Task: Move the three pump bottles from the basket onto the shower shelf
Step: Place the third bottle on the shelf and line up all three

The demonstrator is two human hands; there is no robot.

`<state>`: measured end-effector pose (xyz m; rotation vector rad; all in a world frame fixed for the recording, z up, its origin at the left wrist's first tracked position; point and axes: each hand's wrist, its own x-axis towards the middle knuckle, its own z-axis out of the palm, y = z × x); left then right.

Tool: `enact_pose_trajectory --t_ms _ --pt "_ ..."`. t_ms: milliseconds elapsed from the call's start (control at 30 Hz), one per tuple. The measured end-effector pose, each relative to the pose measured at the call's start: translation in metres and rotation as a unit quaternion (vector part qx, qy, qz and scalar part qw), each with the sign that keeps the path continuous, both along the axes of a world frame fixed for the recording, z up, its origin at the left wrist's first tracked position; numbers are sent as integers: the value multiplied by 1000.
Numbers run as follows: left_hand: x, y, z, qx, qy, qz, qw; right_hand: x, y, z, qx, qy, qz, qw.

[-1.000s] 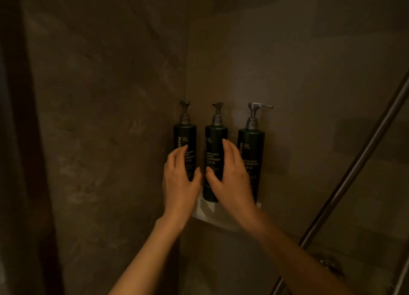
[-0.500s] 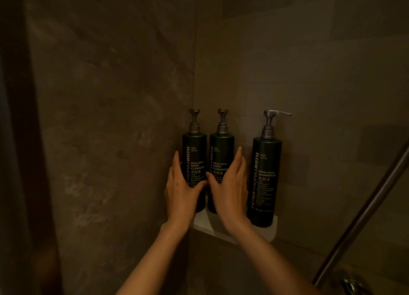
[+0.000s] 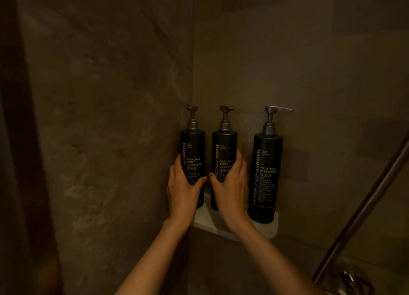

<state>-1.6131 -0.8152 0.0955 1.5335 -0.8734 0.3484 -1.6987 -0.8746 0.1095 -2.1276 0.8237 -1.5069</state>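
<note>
I face the corner seam (image 3: pixel 193 51) where two dim, mottled brown stone walls meet. The left wall (image 3: pixel 106 109) spreads away from that seam; the right wall (image 3: pixel 309 62) shows faint tile joints. Far right of the seam, a metal rail (image 3: pixel 363 208) slants upward, and at its foot sits a chrome fitting (image 3: pixel 352 280), too blurred for me to make out.

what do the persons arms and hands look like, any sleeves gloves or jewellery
Both forearms are bare as far as the frame shows: no sleeve or cuff on either. The left hand and the right hand wear no gloves. No watch, bracelet or ring shows on the wrists or the fingers in view, though the light is dim and small details could be missed.
</note>
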Motion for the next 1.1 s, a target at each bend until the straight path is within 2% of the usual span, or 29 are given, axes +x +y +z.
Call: enact_pose_trajectory --t_ms 133,567,833,1100 --pt "6 -3 1 24 -9 -12 1000 2 0 0 7 3 -4 1000" --pt "5 -16 -4 -5 -13 13 1000 4 2 0 -2 3 -10 1000" --pt "9 -15 -6 -19 -21 -25 999 1 2 -1 -2 -7 -1 1000" --pt "11 -11 -10 -2 -45 -7 999 2 1 -4 -8 -10 -35 999"
